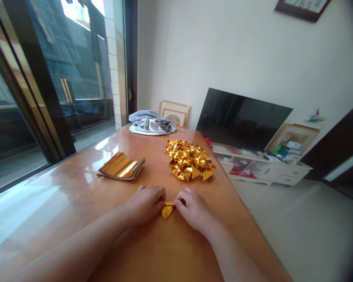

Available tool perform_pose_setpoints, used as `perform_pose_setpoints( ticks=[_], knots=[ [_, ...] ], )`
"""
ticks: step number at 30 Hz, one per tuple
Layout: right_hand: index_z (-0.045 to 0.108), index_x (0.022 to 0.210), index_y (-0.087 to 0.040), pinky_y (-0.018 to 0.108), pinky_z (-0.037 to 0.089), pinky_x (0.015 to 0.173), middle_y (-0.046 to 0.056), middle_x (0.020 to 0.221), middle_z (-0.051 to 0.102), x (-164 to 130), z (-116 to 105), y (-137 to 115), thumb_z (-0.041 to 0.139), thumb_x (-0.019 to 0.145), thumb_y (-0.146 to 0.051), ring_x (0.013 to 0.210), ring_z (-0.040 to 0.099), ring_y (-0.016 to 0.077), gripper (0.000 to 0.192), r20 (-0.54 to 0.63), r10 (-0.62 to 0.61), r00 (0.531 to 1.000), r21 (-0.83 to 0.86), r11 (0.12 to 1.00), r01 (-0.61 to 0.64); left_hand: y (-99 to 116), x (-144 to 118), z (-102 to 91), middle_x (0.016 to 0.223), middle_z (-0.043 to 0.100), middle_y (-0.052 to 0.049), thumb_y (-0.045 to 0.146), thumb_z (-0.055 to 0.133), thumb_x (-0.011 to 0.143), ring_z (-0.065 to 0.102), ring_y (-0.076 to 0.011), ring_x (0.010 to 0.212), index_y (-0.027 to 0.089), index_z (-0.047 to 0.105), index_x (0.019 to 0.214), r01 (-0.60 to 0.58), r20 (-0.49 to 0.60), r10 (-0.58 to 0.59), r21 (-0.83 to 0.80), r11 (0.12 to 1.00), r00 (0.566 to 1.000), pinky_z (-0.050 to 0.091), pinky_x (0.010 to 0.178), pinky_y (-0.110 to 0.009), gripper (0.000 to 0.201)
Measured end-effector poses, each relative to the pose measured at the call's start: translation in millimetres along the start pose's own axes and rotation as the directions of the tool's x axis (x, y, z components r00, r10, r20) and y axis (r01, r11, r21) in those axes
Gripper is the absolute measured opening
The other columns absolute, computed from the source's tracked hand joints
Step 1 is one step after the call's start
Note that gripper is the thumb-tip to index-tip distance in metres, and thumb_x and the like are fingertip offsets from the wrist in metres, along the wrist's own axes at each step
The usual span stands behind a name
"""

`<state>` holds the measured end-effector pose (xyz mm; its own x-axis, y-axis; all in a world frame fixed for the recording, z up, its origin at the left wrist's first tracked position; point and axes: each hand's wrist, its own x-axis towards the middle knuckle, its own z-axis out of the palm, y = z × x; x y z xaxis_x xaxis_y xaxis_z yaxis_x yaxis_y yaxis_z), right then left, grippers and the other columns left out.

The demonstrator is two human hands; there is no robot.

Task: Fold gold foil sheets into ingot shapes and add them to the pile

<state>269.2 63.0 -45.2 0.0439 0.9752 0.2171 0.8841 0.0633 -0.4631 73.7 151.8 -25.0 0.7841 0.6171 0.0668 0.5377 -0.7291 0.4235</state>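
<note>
The left hand (147, 203) and right hand (192, 207) lie knuckles-up on the table (76, 219), close together, fingertips pinched on a small gold fold (168, 210) that sits between them, touching both; its upper edge runs left to right from hand to hand and its point aims back toward the person; neither hand is nearer, each holding one end. Beyond the hands, well apart, a stack of gold sheets (121, 167) lies ahead to the left and a heap of folded gold pieces (190, 159) ahead to the right; a grey cloth (151, 123) rests at the far edge.
</note>
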Motion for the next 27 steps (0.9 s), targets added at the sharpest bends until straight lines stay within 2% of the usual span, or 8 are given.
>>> perform_pose_setpoints(
  ticks=[4, 11, 22, 27],
  knots=[
    [0.059, 0.078, -0.021, 0.027, 0.038, 0.076, 0.001, 0.086, 0.060, 0, 2, -1, 0.068, 0.086, -0.020, 0.088, 0.053, 0.0170, 0.012, -0.013, 0.029, 0.999, 0.009, 1.000, -0.029, -5, 1, 2.7, 0.092, 0.066, -0.001, 0.026, 0.058, 0.083, 0.060, -0.0193, 0.082, 0.023, 0.062, 0.085, 0.009, -0.024, -0.009, -0.002, 1.000, 1.000, 0.035, 0.068, -0.029, 0.006],
    [0.063, 0.082, -0.022, 0.027, 0.039, 0.079, 0.001, 0.090, 0.059, -2, -2, -2, 0.069, 0.085, -0.021, 0.092, 0.053, 0.0179, 0.007, 0.000, 0.018, 1.000, 0.026, 1.000, -0.018, -11, 4, 2.9, 0.091, 0.063, -0.002, 0.029, 0.061, 0.081, 0.059, -0.0206, 0.085, 0.023, 0.064, 0.085, 0.025, 0.007, -0.025, -0.005, 1.000, 1.000, 0.038, 0.070, -0.029, 0.007],
    [0.055, 0.078, -0.021, 0.025, 0.037, 0.073, -0.001, 0.088, 0.057, -1, 2, -3, 0.065, 0.076, -0.010, 0.087, 0.052, 0.0154, 0.015, -0.054, -0.017, 0.998, 0.077, 0.997, 0.021, -11, 6, 0.0, 0.089, 0.066, -0.001, 0.029, 0.061, 0.078, 0.059, -0.0195, 0.083, 0.022, 0.065, 0.082, 0.039, 0.023, -0.038, -0.058, 0.998, 0.999, 0.037, 0.069, -0.028, 0.008],
    [0.053, 0.078, -0.021, 0.024, 0.034, 0.066, -0.003, 0.081, 0.058, -1, 2, -3, 0.062, 0.077, -0.008, 0.077, 0.051, 0.0132, 0.016, -0.033, -0.024, 0.999, 0.126, 0.992, 0.028, -5, 3, -5.3, 0.087, 0.068, 0.000, 0.027, 0.059, 0.077, 0.060, -0.0181, 0.079, 0.021, 0.064, 0.081, 0.072, 0.064, -0.067, -0.091, 0.993, 0.996, 0.038, 0.066, -0.026, 0.009]
  ],
)
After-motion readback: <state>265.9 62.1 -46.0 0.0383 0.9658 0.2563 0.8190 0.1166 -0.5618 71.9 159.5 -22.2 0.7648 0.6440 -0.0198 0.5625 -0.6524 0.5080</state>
